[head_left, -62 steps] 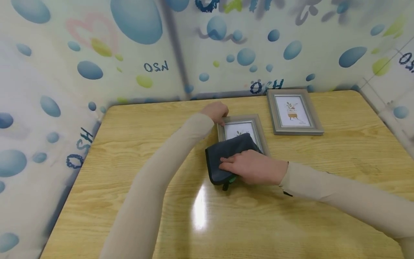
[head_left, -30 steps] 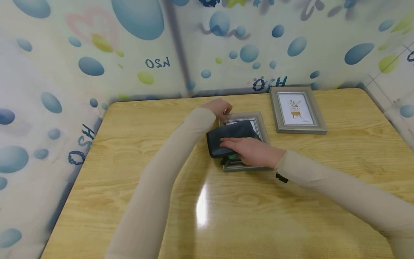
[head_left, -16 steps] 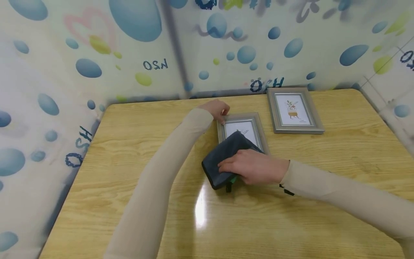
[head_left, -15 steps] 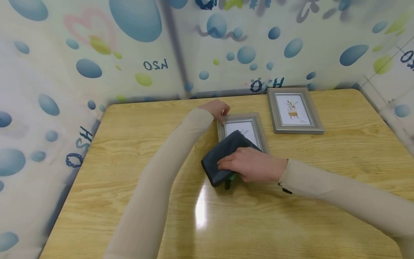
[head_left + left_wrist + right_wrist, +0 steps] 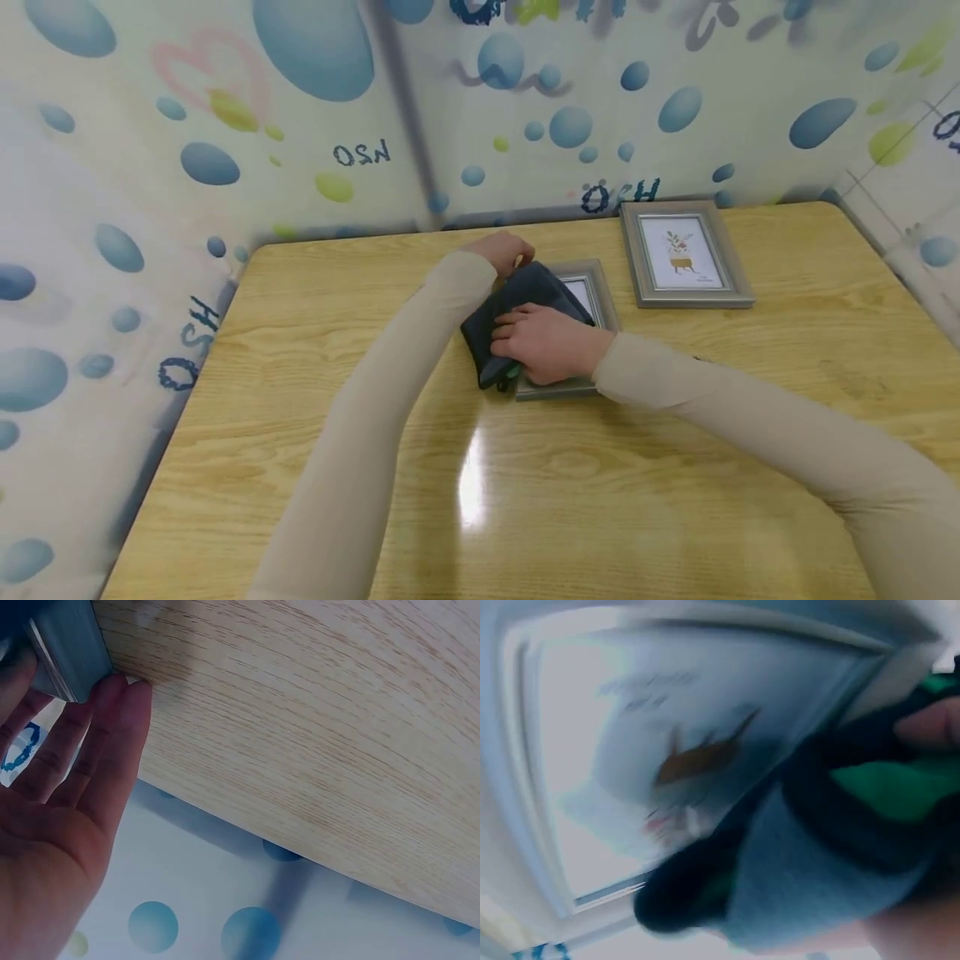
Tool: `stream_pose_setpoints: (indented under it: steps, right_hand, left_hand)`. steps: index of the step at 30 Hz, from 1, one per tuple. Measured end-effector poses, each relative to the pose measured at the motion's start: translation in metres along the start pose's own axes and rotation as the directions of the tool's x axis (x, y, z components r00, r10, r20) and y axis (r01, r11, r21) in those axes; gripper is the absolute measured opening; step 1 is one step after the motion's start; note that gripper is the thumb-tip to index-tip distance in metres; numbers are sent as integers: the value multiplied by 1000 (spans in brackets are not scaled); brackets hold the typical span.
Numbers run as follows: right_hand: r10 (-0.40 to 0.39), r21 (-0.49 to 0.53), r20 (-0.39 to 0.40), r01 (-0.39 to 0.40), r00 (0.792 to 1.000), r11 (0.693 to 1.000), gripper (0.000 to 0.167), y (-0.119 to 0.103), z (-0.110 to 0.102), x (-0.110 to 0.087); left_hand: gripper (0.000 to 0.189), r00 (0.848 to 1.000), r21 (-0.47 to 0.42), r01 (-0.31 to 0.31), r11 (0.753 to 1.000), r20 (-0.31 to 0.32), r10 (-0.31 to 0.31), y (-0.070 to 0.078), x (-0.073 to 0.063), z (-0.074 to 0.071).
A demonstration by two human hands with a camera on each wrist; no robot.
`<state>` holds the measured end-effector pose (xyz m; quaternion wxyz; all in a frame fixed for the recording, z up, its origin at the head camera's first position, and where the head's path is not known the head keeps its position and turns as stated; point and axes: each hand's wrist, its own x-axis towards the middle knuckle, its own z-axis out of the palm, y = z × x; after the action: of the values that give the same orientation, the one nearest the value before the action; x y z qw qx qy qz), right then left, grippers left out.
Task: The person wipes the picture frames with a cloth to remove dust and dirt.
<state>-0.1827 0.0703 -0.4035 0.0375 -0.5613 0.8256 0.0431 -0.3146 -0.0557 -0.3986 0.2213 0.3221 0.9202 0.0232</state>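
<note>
A picture frame point(image 5: 606, 300) with a grey border lies on the table, its upper left corner held by my left hand point(image 5: 506, 250). In the left wrist view, my fingertips point(image 5: 135, 705) curl against the edge of the frame's corner point(image 5: 79, 660), the thumb on its face. My right hand point(image 5: 551, 343) grips a folded dark blue cloth point(image 5: 536, 285) with black edging, laid over the left part of the frame. The right wrist view is blurred; it shows the cloth's green side point(image 5: 889, 787), my thumb point(image 5: 930, 724) on it, and the framed plant-pot print point(image 5: 697, 761).
Another grey frame point(image 5: 686, 254) with a plant-pot print lies to the right, near the table's back edge. The wood-grain table point(image 5: 322, 333) meets a bubble-patterned wall covering point(image 5: 450, 125) behind it. A light reflection shows on the tabletop in front.
My right hand and the cloth have moved from the frame's lower part up and left, towards its upper left corner. The left hand stays at the corner; the frames keep their places.
</note>
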Motion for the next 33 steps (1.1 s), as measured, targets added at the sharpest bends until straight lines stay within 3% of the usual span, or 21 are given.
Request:
stream_pose_setpoints:
  steps: [3,5,9,15,17,21,28,33]
  right_hand:
    - [-102,53,9,101,995,993,27,-13,-3,-7]
    - [-160,105,6,159,987,982,25,-21,-5,-12]
    - [-175,160,-7,174,985,972,23,-25,-6,-17]
    - [-37,83,-16,38,999,996,34,-5,-5,-11]
    - [-29,65,-13,30,1000,997,36,-1,-4,-10]
    - [-91,50,-1,91,996,995,38,-4,-2,-13]
    - [-228,-43,27,229,973,973,36,-35,-4,-31]
    - [-239,-124,5,238,971,963,37,-51,-5,-53]
  left_hand:
    - [13,1000,1,-31,1000,-4,31,-1,2,1]
    - [18,999,-6,-38,999,-8,38,-2,3,2]
    - [26,999,-21,-47,999,-10,47,-4,5,2]
    - [13,999,28,-47,998,-6,48,-8,12,3]
    - [11,998,35,-56,998,-7,56,-9,14,3]
    - [11,998,29,-61,998,-5,62,-10,15,4]
    - [27,999,-31,-35,999,-6,35,-11,7,3]
    - [29,999,-62,-13,998,-54,10,-9,-2,8]
